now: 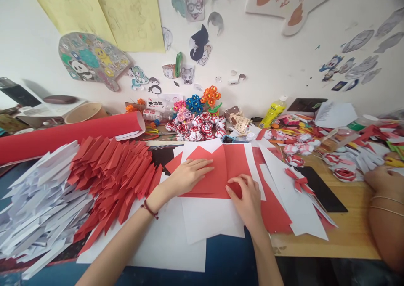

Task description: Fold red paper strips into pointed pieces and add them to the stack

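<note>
Red paper [221,168] lies over white sheets [211,218] in the middle of the table. My left hand [191,176] rests flat on the red paper's left part, fingers stretched to the right. At the lower right of that paper, my right hand [244,193] has its thumb and index finger curled towards each other at a crease or edge; whether paper is between the tips is too small to tell. More red and white sheets [277,185] lie to the right of my right hand.
Folded white strips [47,202] and red strips [113,168] are heaped at the left, before a red roll [72,134]. Paper flowers [202,126] and a yellow bottle [274,111] stand behind. Another person's arm [386,210] reaches in at the right, near a black phone-like slab [323,189].
</note>
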Available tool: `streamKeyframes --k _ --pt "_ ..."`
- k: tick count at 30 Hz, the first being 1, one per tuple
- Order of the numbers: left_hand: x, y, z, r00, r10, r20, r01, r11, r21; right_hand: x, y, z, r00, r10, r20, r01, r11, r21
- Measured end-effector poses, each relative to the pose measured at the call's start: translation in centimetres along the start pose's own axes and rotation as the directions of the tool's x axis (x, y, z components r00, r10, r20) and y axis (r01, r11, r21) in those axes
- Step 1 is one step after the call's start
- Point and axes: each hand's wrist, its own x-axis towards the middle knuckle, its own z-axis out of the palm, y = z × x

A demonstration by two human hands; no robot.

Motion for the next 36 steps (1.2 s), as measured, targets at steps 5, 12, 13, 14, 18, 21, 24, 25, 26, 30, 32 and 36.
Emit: streamKeyframes --k 5,12,13,14,18,21,24,25,26,30,32,36 --pt "1.1 -0.9 0.5 0.997 0.024 0.068 -0.024 1.0 0.003 -0.1 0.5 0.0 1.0 0.001 -0.011 0.0 0.996 0.087" --pt "1.0 -0.9 1.6 0.993 0.047 0.106 -0.044 0.999 -0.026 -0.1 0.6 -0.3 0.999 0.03 -0.043 -0.021 0.979 0.2" --pt "1.0 -0.8 1.6 0.993 0.049 0.103 -0.047 0.998 -0.029 -0.1 0.6 -0.4 0.998 0.035 -0.044 -0.025 0.978 0.205" --pt "1.0 -0.8 1.7 0.993 0.051 0.102 -0.048 0.998 -0.03 -0.1 0.5 -0.4 0.998 0.038 -0.045 -0.028 0.977 0.209" --pt "1.2 -0.5 1.7 0.992 0.055 0.112 -0.053 0.998 -0.023 -0.1 0.3 -0.4 0.997 0.053 -0.051 -0.041 0.975 0.216" --pt "1.2 -0.5 1.9 0.991 0.059 0.122 -0.057 0.998 -0.017 -0.1 0.2 -0.5 0.997 0.064 -0.048 -0.052 0.975 0.218" --pt "1.3 -0.5 1.9 0.989 0.05 0.141 -0.051 0.999 0.003 -0.1 0.2 -0.8 0.997 0.073 -0.008 -0.069 0.971 0.23" --pt "1.3 -0.5 1.9 0.988 0.048 0.146 -0.05 0.999 0.011 -0.1 0.2 -0.9 0.997 0.081 0.014 -0.082 0.967 0.242" --pt "1.3 -0.5 1.9 0.988 0.047 0.147 -0.05 0.999 0.015 -0.1 0.2 -1.0 0.995 0.095 0.038 -0.102 0.961 0.259" --pt "1.2 -0.5 1.9 0.99 0.061 0.124 -0.063 0.998 0.011 -0.1 0.3 -1.3 0.983 0.147 0.111 -0.175 0.932 0.317" --pt "1.2 -0.5 2.0 0.992 0.066 0.111 -0.068 0.998 0.012 -0.1 0.4 -1.4 0.984 0.137 0.113 -0.167 0.933 0.317" --pt "1.2 -0.5 2.1 0.99 0.072 0.12 -0.077 0.996 0.033 0.0 0.5 -1.5 0.989 0.084 0.12 -0.116 0.951 0.287"
